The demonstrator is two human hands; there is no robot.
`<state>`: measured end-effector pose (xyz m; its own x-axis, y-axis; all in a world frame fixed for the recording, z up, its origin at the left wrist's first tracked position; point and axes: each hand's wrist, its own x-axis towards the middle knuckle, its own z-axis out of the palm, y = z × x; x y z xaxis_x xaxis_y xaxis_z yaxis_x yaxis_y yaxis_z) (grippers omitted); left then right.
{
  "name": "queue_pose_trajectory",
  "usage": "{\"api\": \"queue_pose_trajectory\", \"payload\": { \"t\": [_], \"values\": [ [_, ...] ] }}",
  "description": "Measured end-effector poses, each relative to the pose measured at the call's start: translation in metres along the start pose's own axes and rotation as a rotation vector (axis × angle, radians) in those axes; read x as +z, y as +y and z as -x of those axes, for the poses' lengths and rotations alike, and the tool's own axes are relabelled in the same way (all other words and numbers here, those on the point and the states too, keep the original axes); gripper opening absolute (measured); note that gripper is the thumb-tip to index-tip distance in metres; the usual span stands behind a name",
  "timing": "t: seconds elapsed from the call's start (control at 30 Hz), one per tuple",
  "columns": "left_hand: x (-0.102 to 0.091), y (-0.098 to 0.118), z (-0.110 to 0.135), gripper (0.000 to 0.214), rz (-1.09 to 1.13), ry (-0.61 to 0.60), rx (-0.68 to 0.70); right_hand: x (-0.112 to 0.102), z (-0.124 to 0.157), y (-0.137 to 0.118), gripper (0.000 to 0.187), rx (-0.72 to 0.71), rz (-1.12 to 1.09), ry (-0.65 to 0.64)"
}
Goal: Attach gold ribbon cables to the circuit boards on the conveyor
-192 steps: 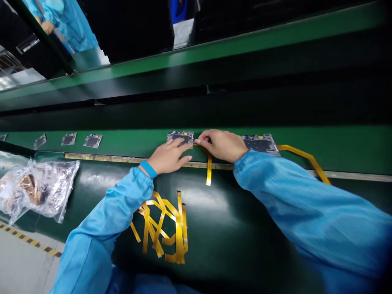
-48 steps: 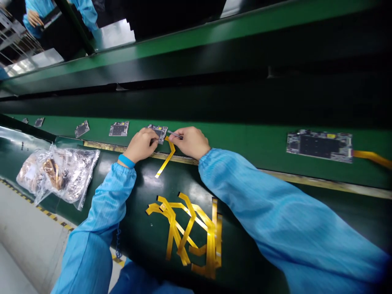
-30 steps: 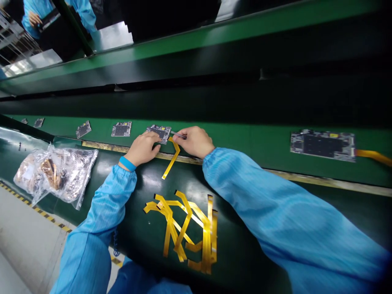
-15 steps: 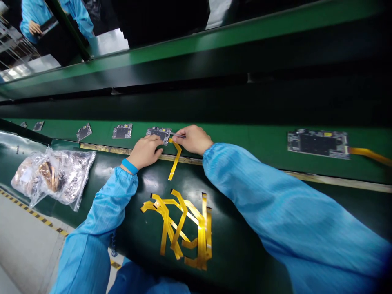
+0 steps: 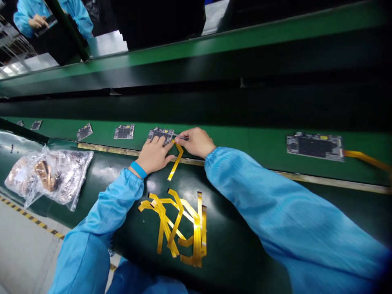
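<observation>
My left hand rests its fingertips on the near edge of a circuit board, its thumb spread apart to the right. My right hand is closed on a thin grey tool whose tip reaches the board's right end; its exact kind is unclear. From that same end a yellow flat flex cable hangs over the belt's near edge. Whether the cable is seated in the connector is too small to tell. Loose yellow flex cables lie in a pile on the green surface nearer to me.
More circuit boards lie leftward along the green belt. At right, another board has a flex cable attached. Clear plastic bags sit at left. Across the line, a person's hand is at work.
My left hand has shifted slightly right, its thumb now farther out beside the hanging cable. The right hand and tool stay at the board's right end. The view has shifted a little.
</observation>
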<state>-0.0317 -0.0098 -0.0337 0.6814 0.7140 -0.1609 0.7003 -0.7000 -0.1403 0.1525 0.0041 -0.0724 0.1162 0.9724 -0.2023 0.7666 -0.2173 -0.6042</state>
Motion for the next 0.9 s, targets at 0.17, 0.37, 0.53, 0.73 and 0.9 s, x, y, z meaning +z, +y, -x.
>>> {"api": "queue_pose_trajectory", "payload": {
  "t": [0.17,0.37,0.53,0.73,0.9],
  "values": [
    [0.000,0.014,-0.003,0.057,-0.028,-0.019,-0.016,-0.002,0.005,0.008,0.023,-0.010,0.020,0.024],
    [0.000,0.022,-0.005,0.058,-0.009,-0.021,-0.021,-0.009,0.010,0.018,0.040,-0.152,0.104,0.113],
    [-0.001,0.026,-0.008,0.059,-0.006,-0.030,-0.022,-0.008,0.009,0.018,0.033,-0.209,0.144,0.118],
    [-0.001,0.033,-0.011,0.060,-0.016,-0.024,-0.010,-0.009,0.010,0.021,0.019,-0.145,0.170,0.059],
    [-0.001,0.036,-0.012,0.060,0.017,-0.041,0.007,-0.016,0.010,0.027,0.018,-0.135,0.234,0.028]
  ]
}}
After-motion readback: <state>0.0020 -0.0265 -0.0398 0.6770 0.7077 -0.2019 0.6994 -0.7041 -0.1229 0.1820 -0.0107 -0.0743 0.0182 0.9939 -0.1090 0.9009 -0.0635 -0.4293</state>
